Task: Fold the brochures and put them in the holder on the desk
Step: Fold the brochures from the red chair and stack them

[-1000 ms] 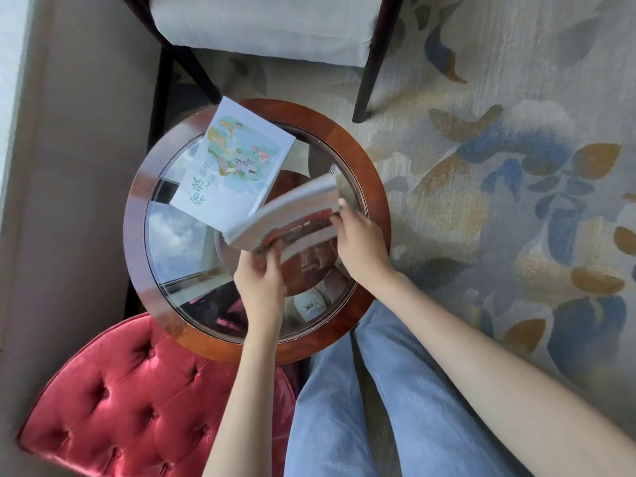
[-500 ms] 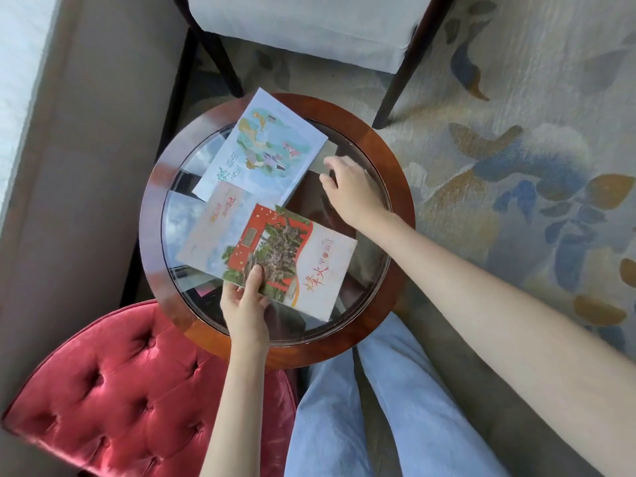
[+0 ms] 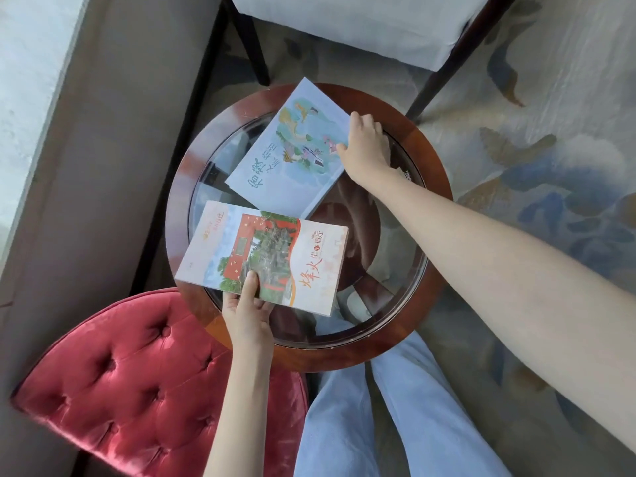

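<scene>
the left hand (image 3: 248,313) pinches the near edge of the red brochure (image 3: 275,249), with the thumb flat on the cover and the other fingers tucked under it. this brochure is closed and sits on the near-left part of the round desk (image 3: 177,215). its left corner reaches out over the wooden rim, and the rest is over the glass top. the right hand (image 3: 365,146) is stretched across the desk and grips the right edge of the blue brochure (image 3: 289,156). the thumb is on the printed cover and the fingers curl round the edge (whether they reach underneath cannot be told). the blue brochure is also closed and lies at an angle on the far side of the desk, its far corner sticking out past the rim. its near corner comes right up to the far edge of the red brochure, and it is not clear whether the two touch. a red tufted stool (image 3: 137,383) stands just beside the desk at the near left. a white-seated chair (image 3: 361,25) stands beyond the desk, on a patterned carpet (image 3: 550,115). the person's legs (image 3: 344,425), in light blue trousers, reach under the near rim.
</scene>
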